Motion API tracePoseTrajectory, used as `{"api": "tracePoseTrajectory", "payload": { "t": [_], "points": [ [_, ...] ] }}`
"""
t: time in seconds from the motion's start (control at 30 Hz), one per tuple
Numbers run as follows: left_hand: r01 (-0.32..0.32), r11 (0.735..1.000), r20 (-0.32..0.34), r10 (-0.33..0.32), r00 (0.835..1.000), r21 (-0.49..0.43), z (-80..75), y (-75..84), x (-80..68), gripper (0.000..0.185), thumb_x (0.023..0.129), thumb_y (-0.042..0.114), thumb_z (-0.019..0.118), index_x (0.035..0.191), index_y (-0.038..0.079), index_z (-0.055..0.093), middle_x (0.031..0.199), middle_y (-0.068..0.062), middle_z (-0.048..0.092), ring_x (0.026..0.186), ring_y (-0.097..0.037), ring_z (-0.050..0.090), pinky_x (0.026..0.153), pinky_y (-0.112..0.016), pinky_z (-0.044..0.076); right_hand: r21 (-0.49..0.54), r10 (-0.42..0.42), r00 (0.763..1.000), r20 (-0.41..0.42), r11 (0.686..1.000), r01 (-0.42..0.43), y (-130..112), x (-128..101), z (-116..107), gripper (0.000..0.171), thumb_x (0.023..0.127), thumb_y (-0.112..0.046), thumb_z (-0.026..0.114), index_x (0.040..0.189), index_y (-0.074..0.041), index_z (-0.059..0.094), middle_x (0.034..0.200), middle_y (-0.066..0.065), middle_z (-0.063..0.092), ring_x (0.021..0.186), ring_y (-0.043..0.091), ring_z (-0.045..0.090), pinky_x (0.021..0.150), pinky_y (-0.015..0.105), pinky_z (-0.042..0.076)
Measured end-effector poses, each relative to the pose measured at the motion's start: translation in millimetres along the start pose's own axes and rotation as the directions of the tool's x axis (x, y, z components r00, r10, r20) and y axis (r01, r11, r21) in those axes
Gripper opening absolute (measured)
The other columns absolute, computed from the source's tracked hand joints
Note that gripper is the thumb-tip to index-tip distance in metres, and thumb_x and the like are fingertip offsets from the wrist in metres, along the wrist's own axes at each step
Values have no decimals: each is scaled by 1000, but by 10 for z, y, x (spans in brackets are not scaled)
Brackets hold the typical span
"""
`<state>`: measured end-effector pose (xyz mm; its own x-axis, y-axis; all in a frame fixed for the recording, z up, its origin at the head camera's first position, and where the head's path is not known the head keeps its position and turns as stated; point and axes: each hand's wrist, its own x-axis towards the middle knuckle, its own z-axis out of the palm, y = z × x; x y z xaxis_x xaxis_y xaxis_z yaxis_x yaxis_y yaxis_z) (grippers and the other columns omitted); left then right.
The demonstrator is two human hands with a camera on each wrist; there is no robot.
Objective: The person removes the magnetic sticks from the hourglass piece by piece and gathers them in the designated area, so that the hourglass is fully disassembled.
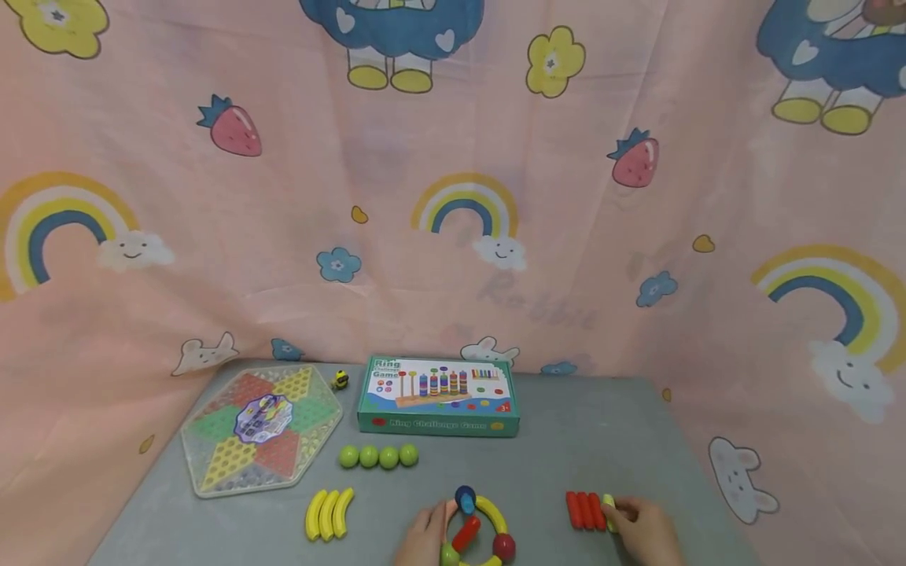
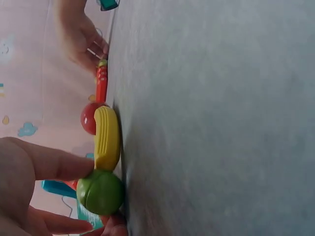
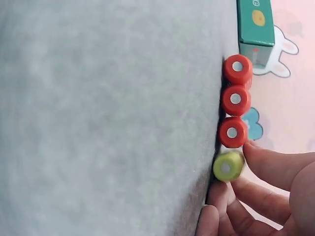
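Grey bench [image 1: 566, 440]: right hand [image 1: 647, 531] grip pinches yellow-green peg [image 3: 227, 166], touching red pegs [image 3: 235, 98]. Left hand [image 1: 425, 538] fingertips rest on toy ring [image 1: 488, 515]. Peg probably light, rigid, slick; hold its sides.

Grey table [image 1: 580, 440]; pink cartoon curtain [image 1: 566, 259] with rainbows, strawberries and flowers draped behind and around it; soft even light

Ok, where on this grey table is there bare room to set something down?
Bare table lies right of the game box and behind the red sticks. A smaller strip runs between the green balls and the ring of pieces. The left is crowded: the hexagonal board, the yellow curved pieces.
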<state>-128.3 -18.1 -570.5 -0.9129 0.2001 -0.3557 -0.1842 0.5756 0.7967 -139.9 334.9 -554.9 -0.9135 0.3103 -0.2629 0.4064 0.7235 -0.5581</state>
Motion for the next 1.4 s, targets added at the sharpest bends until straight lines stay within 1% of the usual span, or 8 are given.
{"api": "tracePoseTrajectory", "payload": {
  "t": [0.1, 0.33, 0.5, 0.67, 0.73, 0.9, 1.0, 1.4],
  "points": [
    [-68, 995, 64, 63, 996, 78, -76, -11, 25, 74, 81, 9, 82, 142, -11, 45, 132, -26, 54, 120, -44, 53, 104, -65, 42, -18, 25, 1000, 12, 1000, -25, -20, -1, 8, 49, 96, -34, 68, 112, 12, 68, 91, 14, 71, 80, 22, 63, 69, 40, 54],
    [-109, 988, 48, 105, 993, 110, -117, -18, 32, 63, 79, -5, 74, 138, -4, 52, 132, -22, 58, 121, -45, 52, 105, -64, 41, -10, 1, 997, -75, 1000, -2, -154, -65, 4, 38, 100, -22, 61, 119, 10, 65, 102, 23, 71, 88, 30, 66, 75, 46, 55],
    [-107, 989, 14, 106, 994, 100, -127, -28, 17, 63, 79, -4, 71, 139, -4, 51, 130, -24, 55, 118, -45, 51, 102, -65, 42, 124, -177, 977, -122, 974, 191, -469, -264, 64, 29, 97, -15, 65, 122, 0, 69, 109, 16, 73, 94, 26, 69, 78, 41, 58],
    [-50, 996, 13, 50, 999, 70, -168, -57, 27, 57, 84, 15, 77, 132, -8, 56, 117, -21, 55, 106, -40, 54, 98, -64, 45, 178, -341, 938, -56, 921, 346, -845, -443, 282, 26, 91, -4, 71, 117, -7, 72, 104, 5, 73, 88, 15, 67, 72, 26, 56],
    [-60, 996, 26, 59, 998, 66, -179, -70, 39, 53, 86, 16, 77, 130, -7, 59, 113, -19, 56, 102, -37, 55, 97, -63, 46, 173, -415, 910, 12, 897, 406, -962, -478, 400, 30, 89, -2, 73, 118, -9, 72, 106, 4, 72, 89, 13, 65, 72, 24, 56],
    [-107, 992, 48, 104, 993, 61, -165, -103, 53, 47, 90, 15, 72, 131, -4, 60, 105, -12, 54, 91, -30, 54, 87, -57, 49, 207, -583, 793, 179, 810, 549, -1134, -486, 643, 36, 86, -8, 78, 121, -13, 70, 113, 4, 69, 93, 17, 64, 75, 28, 57],
    [-137, 989, 63, 133, 989, 55, -139, -113, 53, 47, 92, 17, 69, 134, -3, 58, 104, -10, 53, 88, -27, 52, 82, -53, 50, 236, -622, 758, 199, 781, 578, -1158, -481, 726, 35, 84, -10, 80, 118, -16, 72, 113, 1, 69, 95, 19, 66, 76, 32, 57],
    [-129, 992, 99, 126, 987, 20, -177, -187, 24, 51, 92, 16, 71, 136, -4, 55, 111, -12, 54, 95, -28, 55, 85, -52, 50, 231, -550, 790, 271, 834, 502, -1202, -447, 876, 35, 85, -17, 81, 119, -18, 74, 112, -4, 69, 105, 22, 64, 88, 47, 57]
  ]
}}
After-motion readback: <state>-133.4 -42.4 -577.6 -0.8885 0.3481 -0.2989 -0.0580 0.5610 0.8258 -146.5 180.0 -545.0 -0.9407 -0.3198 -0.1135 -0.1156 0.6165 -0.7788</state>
